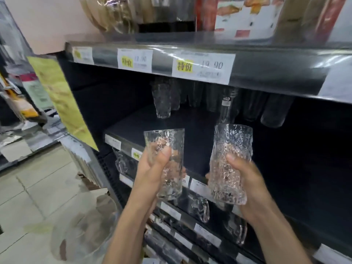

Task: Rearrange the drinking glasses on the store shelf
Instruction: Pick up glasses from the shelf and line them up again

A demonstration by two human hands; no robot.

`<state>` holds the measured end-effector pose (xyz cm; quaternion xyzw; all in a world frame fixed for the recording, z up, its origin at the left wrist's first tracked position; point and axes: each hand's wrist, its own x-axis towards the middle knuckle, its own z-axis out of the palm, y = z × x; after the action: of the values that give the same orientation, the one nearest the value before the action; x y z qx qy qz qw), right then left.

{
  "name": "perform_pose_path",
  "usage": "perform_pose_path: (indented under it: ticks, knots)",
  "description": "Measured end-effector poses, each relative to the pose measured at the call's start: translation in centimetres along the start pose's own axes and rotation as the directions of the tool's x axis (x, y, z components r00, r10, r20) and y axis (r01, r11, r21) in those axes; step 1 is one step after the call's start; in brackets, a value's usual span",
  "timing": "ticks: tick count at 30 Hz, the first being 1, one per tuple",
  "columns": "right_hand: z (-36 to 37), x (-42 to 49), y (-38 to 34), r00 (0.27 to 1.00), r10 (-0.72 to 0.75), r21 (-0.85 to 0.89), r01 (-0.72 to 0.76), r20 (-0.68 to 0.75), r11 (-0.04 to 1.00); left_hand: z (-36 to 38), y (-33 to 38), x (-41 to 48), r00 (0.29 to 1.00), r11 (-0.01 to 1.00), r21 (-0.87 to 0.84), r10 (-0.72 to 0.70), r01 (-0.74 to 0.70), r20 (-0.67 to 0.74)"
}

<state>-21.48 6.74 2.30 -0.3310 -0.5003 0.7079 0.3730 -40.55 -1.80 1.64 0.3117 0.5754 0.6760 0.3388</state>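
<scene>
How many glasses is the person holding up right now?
2: one textured glass in the left hand, another glass in the right hand. More stand blurred on the shelves.

Shelf price tag [203, 68] — "特价", "19.90".

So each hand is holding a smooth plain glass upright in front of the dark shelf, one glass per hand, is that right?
Not quite. The head view shows the glasses are textured, not smooth: the left hand grips a glass with a rippled surface, and the right hand holds a glass with a rough, bark-like surface. The rest stands: one glass per hand, roughly upright, in front of the dark shelf.
</scene>
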Motion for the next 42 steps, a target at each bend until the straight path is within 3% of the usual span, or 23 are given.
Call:
perform_pose_path:
  ticks: [4, 7, 13, 21, 31, 42]
  knots:
    - [0.6, 1.5, -1.1, 0.983, -0.110, -0.065, 0.101, -0.147, 0.993, 0.9, 0.7, 3.8, 0.993, 1.000, -0.013, 0.009, -0.008, 0.114]
    - [0.7, 2.0, -1.3, 0.971, -0.149, -0.161, 0.119, -0.190, 0.980, 1.3, 0.4, 6.3, 0.980, 0.994, 0.100, 0.020, -0.041, 0.200]
    - [0.3, 1.9, -0.9, 0.877, -0.270, -0.286, 0.161, -0.397, 0.944, 0.9, -0.3, 11.4, 0.909, 0.980, 0.157, 0.046, -0.122, 0.415]
    - [0.8, 1.6, -0.2, 0.784, -0.321, -0.348, 0.143, -0.532, 0.927, 0.4, -0.6, 15.2, 0.843, 0.988, 0.101, 0.042, -0.114, 0.536]
    - [0.1, 1.4, -0.2, 0.765, -0.317, -0.527, -0.034, -0.561, 0.849, 0.7, -1.2, 17.0, 0.828, 0.981, 0.076, 0.109, -0.179, 0.550]
    - [-3.8, 5.8, -0.6, 0.639, -0.360, -0.584, -0.174, -0.679, 0.793, 2.7, -1.4, 22.0, 0.849, 0.942, 0.205, 0.128, -0.265, 0.513]
